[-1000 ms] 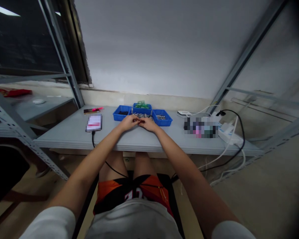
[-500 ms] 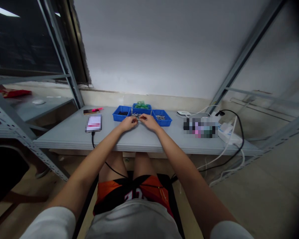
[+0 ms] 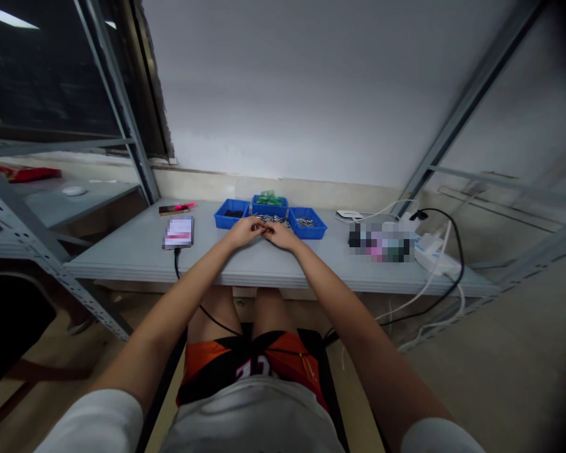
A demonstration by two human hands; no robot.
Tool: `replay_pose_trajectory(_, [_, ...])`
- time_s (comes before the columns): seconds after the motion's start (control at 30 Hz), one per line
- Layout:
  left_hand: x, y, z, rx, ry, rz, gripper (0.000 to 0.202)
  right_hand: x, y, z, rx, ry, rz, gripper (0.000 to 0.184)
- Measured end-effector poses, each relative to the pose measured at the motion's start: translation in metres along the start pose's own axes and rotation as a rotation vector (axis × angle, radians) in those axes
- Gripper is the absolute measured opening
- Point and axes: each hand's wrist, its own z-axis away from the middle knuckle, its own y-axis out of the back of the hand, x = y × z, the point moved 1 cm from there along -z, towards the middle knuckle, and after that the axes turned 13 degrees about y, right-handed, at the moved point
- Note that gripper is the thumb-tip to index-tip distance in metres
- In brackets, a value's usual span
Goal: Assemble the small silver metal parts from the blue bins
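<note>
My left hand (image 3: pixel 246 231) and my right hand (image 3: pixel 280 236) meet fingertip to fingertip above the grey table, closed around something too small to make out. Just behind them lies a heap of small shiny metal parts (image 3: pixel 272 219), partly covered by my fingers. Around that heap stand three blue trays: the left tray (image 3: pixel 221 221) holds small dark pieces, the back tray (image 3: pixel 270 209) holds green translucent pieces (image 3: pixel 268 199), and the right tray (image 3: pixel 315 235) holds small silvery parts (image 3: pixel 305 222).
A phone (image 3: pixel 178 232) with a black cable lies left on the table (image 3: pixel 136 258). Behind it sits a dark flat item with a pink pen (image 3: pixel 185 206). To the right are a blurred-out object (image 3: pixel 381 242), a white power strip (image 3: pixel 434 253) and loose cables. Metal shelf posts flank both sides.
Both hands have come slightly nearer the table's front edge and stay together; my right fingers are more curled. More of the metal heap shows behind them.
</note>
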Motion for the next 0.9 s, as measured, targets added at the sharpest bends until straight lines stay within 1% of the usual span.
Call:
replay_pose_trajectory(0.07, [0.001, 0.001, 0.001, 0.001, -0.001, -0.007, 0.024, 0.000, 0.000, 0.000, 0.003, -0.002, 0.003, 0.016])
replay_pose_trajectory(0.13, [0.002, 0.002, 0.001, 0.033, 0.028, -0.010, 0.024, 0.000, 0.003, 0.000, 0.033, -0.017, -0.014, 0.014])
replay_pose_trajectory(0.2, [0.003, 0.004, 0.002, 0.081, 0.086, -0.012, 0.024, 0.000, 0.007, 0.000, 0.082, -0.030, -0.040, 0.013])
replay_pose_trajectory(0.27, [0.003, 0.005, 0.002, 0.102, 0.137, -0.023, 0.023, -0.001, 0.011, -0.001, 0.149, -0.042, -0.050, 0.013])
replay_pose_trajectory(0.3, [0.002, 0.005, 0.002, 0.091, 0.151, -0.032, 0.022, -0.002, 0.013, -0.001, 0.179, -0.043, -0.049, 0.013])
replay_pose_trajectory(0.37, [0.002, 0.003, 0.003, 0.030, 0.155, -0.047, 0.020, -0.005, 0.014, -0.002, 0.207, -0.030, -0.047, 0.013])
replay_pose_trajectory(0.5, [0.001, 0.000, 0.004, -0.099, 0.110, -0.003, 0.022, -0.012, 0.013, -0.003, 0.183, 0.022, -0.042, 0.013])
replay_pose_trajectory(0.6, [0.002, 0.000, 0.005, -0.128, 0.080, 0.025, 0.025, -0.013, 0.013, -0.003, 0.188, 0.031, -0.040, 0.013])
replay_pose_trajectory(0.67, [0.002, 0.001, 0.004, -0.106, 0.095, 0.000, 0.025, -0.011, 0.014, -0.003, 0.201, 0.016, -0.049, 0.012])
replay_pose_trajectory(0.77, [0.000, 0.004, 0.003, -0.013, 0.143, -0.064, 0.023, -0.005, 0.014, -0.002, 0.212, -0.009, -0.070, 0.013])
replay_pose_trajectory(0.83, [0.000, 0.005, 0.002, 0.056, 0.146, -0.071, 0.023, -0.001, 0.013, -0.002, 0.195, -0.025, -0.077, 0.013])
replay_pose_trajectory(0.9, [0.000, 0.005, 0.001, 0.092, 0.116, -0.050, 0.024, 0.001, 0.012, -0.001, 0.153, -0.042, -0.071, 0.012])
